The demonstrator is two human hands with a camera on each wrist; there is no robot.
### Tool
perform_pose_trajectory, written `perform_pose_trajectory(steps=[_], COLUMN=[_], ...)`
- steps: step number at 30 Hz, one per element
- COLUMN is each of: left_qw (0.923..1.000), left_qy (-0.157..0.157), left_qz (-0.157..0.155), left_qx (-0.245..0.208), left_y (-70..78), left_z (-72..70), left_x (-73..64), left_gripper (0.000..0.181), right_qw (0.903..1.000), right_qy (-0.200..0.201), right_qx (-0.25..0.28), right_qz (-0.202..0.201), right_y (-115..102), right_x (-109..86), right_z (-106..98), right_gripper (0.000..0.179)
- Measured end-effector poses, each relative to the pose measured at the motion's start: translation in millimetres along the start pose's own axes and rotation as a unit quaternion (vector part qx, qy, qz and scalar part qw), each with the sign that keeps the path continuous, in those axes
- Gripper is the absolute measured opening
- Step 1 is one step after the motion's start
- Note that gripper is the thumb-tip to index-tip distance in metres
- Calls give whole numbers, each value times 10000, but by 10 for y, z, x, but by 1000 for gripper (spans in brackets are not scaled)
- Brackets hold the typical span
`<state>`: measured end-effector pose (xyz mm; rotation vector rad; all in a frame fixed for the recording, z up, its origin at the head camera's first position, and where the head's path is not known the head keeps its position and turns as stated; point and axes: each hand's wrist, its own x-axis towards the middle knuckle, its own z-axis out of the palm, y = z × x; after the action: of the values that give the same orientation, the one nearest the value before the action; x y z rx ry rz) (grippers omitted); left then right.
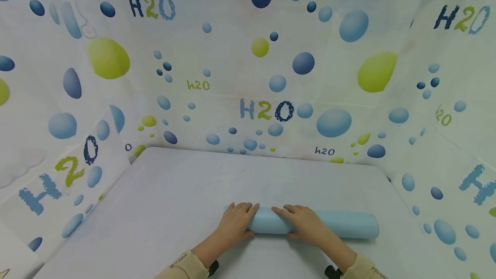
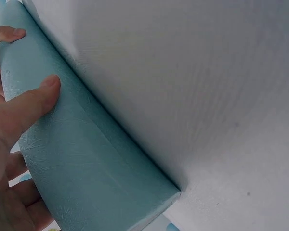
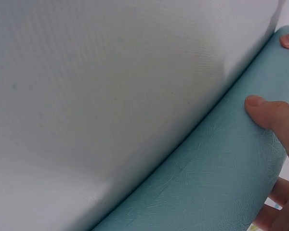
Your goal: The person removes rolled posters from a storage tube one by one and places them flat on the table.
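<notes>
A rolled-up light blue mat (image 1: 348, 225) with a finely creased, leather-like surface lies crosswise on the white table, near its front. My left hand (image 1: 235, 221) holds its left part, with the fingers over the top and the thumb on the near side. Around the middle of the roll, my right hand (image 1: 304, 223) grips in the same way, a short gap from the left. In the left wrist view the left thumb (image 2: 33, 106) presses the mat, and its flattened end shows low down. The right wrist view has the right thumb (image 3: 272, 115) against the mat.
White table surface (image 1: 174, 184) extends behind and to both sides of the roll. White sheeting (image 1: 232, 55) printed with blue and green drops and "H2O" lettering rises behind the table and along both sides. Dark wrist straps (image 1: 333, 271) show at the sleeve cuffs.
</notes>
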<state>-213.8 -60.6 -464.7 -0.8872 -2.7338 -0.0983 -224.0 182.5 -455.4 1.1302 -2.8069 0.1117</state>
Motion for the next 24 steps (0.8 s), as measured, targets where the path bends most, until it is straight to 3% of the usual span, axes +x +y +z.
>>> perform_pose_trajectory(steps=[7,12,15,18,21,24], left_qw=[9997,9929,9812,9662,9464,9212], left_qy=[-245,-662,-657,-416,-23,309], left_qz=[84,-128,-446,-811,-1204,-1580], left_qx=[-16,-976,-1759,-2412,-2999,-3542], left_y=[-36,-143,-261,-393,-515,-607], left_z=[-28,-119,-170,-205,-207,-189], left_x=[-10,-22,-41,-77,-137,-209], left_gripper=[74,65,58,54,50,45], right_qw=[9998,9999,9999,9999,9999,9998], right_qy=[150,128,69,71,107,125], right_qx=[-118,-106,-97,-106,-102,-122], right_qz=[-41,-31,30,63,57,42], right_y=[-6,-3,-3,-1,1,3], right_x=[12,10,10,5,-2,-5], right_z=[14,22,25,27,34,42], right_gripper=[82,82,82,82,82,83])
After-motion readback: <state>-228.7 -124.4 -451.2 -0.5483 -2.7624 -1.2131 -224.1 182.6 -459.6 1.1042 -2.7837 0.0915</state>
